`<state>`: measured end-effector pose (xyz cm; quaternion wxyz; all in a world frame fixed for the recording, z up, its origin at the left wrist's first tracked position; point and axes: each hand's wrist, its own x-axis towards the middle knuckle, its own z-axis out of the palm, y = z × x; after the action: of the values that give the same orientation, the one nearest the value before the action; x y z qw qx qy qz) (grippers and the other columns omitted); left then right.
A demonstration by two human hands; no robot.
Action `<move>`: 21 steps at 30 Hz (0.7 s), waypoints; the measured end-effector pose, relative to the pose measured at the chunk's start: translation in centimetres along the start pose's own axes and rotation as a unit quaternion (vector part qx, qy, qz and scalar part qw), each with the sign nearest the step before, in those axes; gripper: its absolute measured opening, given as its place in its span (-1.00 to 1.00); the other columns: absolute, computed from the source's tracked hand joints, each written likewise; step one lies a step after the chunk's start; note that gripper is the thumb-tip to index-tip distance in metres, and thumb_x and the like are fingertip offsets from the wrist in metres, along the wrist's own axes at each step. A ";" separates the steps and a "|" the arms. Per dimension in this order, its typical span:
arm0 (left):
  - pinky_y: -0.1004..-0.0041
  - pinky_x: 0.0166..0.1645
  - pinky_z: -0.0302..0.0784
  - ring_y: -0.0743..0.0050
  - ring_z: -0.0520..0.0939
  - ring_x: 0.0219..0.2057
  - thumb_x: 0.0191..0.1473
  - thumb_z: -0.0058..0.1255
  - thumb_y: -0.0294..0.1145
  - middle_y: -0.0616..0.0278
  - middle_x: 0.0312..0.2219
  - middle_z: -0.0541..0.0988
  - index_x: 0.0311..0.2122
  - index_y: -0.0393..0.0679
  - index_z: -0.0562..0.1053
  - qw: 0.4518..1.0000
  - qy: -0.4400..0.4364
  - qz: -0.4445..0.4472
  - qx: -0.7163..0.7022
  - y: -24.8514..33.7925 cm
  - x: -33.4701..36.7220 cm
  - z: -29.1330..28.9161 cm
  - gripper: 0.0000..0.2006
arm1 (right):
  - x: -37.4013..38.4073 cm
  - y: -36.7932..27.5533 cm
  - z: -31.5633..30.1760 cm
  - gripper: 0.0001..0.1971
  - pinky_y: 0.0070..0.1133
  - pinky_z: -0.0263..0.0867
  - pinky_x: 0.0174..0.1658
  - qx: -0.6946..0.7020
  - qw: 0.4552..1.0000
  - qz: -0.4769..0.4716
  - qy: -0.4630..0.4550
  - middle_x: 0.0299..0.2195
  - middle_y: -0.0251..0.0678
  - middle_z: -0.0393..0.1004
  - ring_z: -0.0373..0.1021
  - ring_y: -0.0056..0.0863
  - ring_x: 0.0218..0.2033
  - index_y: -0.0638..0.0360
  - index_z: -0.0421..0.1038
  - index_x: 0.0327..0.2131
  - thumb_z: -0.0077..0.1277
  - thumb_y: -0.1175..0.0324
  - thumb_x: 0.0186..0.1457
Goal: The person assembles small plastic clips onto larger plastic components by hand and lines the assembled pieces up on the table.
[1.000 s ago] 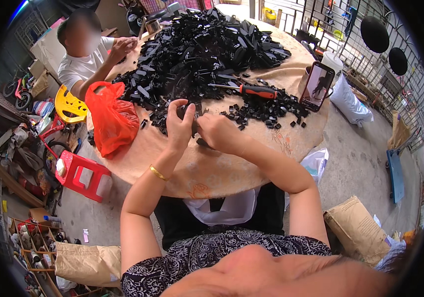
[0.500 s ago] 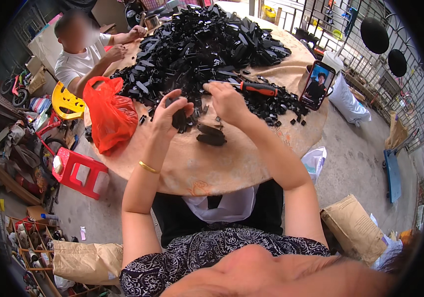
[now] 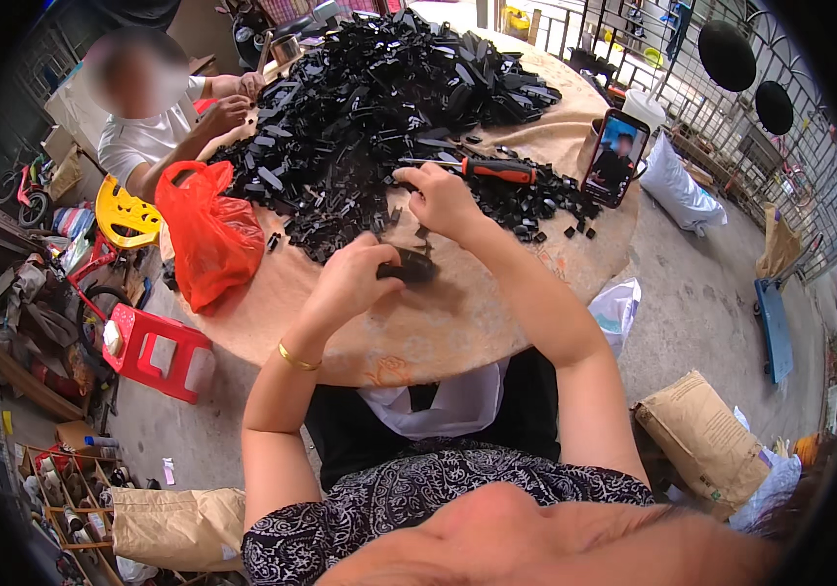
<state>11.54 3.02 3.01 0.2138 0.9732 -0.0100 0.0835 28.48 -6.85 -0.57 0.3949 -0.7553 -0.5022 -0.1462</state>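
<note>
With the round, cloth-covered worktop (image 3: pixel 452 337) taken as a clock face, the dark oblong piece (image 3: pixel 414 266) is on its six o'clock side. The left hand (image 3: pixel 360 273) grasps the left end of it between thumb and fingers. The right hand (image 3: pixel 445 203) is between one and two o'clock from the left one; its fingers are bent, just beside the red-and-black screwdriver (image 3: pixel 501 172), and whether they grasp something I cannot tell. The big heap of black parts (image 3: pixel 389 98) lies toward twelve o'clock, the red plastic bag (image 3: pixel 208 239) near nine, the phone (image 3: pixel 616 161) near three. Another person (image 3: pixel 140 146) sits at ten o'clock
</note>
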 end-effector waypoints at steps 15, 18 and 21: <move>0.53 -0.37 0.41 0.34 0.50 -0.49 -0.33 0.17 -0.60 0.19 -0.50 0.47 -0.30 -0.22 0.39 0.950 0.308 -0.001 -0.060 -0.4 0.9 -1.3 -0.64 | -0.9 -4.2 -2.5 -0.79 -0.73 0.37 -0.47 0.477 0.859 0.179 -0.046 -0.44 -0.36 0.45 0.40 -0.67 -0.48 0.30 0.37 -0.25 0.01 0.45 -0.01; 0.56 -0.37 0.41 0.50 0.49 -0.46 -0.31 0.18 -0.59 0.27 -0.50 0.46 -0.25 -0.22 0.39 0.934 0.317 0.007 -0.163 -1.2 1.0 -1.2 -0.62 | -1.2 -4.4 -1.9 -0.78 -0.72 0.37 -0.52 0.441 0.888 0.129 -0.025 -0.44 -0.31 0.45 0.41 -0.63 -0.51 0.33 0.34 -0.24 -0.02 0.45 0.00; 0.63 -0.38 0.38 0.67 0.45 -0.43 -0.30 0.20 -0.57 0.36 -0.48 0.42 -0.21 -0.21 0.41 0.876 0.232 -0.025 -0.422 -1.1 0.6 -1.9 -0.59 | -1.0 -5.1 -2.4 -0.78 -0.72 0.36 -0.58 0.589 0.763 0.259 -0.063 -0.46 -0.23 0.44 0.41 -0.58 -0.55 0.40 0.32 -0.26 -0.06 0.45 0.03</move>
<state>11.87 4.86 4.38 0.6028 0.7428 0.0298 0.2897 23.95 -8.34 2.69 0.7524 -0.4827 -0.2984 0.3346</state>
